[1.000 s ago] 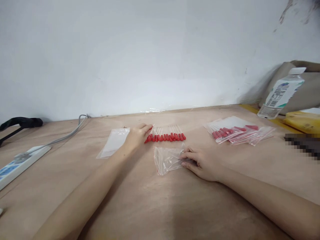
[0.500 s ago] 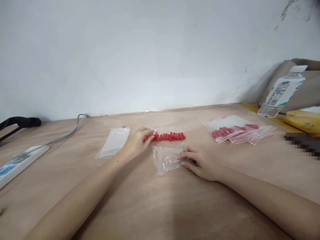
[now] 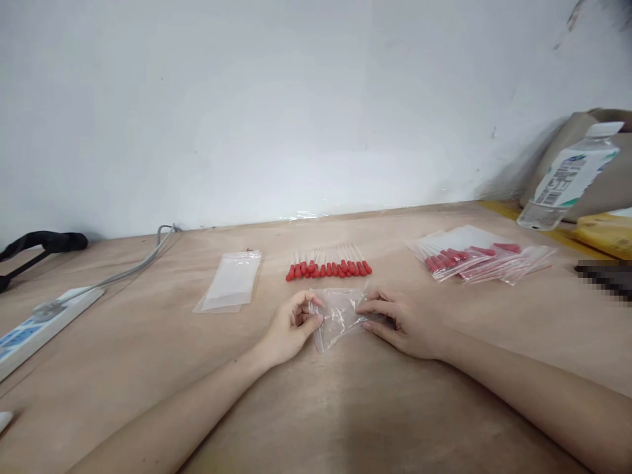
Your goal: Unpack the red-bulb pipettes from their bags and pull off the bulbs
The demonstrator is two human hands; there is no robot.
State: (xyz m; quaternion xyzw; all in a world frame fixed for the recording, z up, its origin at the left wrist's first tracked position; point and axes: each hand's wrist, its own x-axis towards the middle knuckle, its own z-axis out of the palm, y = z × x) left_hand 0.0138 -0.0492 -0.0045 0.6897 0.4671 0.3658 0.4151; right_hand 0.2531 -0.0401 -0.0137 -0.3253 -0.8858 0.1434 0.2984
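Clear zip bag [image 3: 340, 316] pinched at 9 o'clock by left hand [image 3: 291, 329], 3 o'clock by right hand [image 3: 401, 322]; best kept taut.

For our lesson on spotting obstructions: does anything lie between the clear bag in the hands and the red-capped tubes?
Nothing visible does. The left hand and right hand hold the clear bag; only bare table lies between it and the row of red-capped tubes.

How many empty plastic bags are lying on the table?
2 that I can tell: one clear bag held by the left hand and right hand, one flat bag left of the red-tipped sticks. It may be a stack hiding more.
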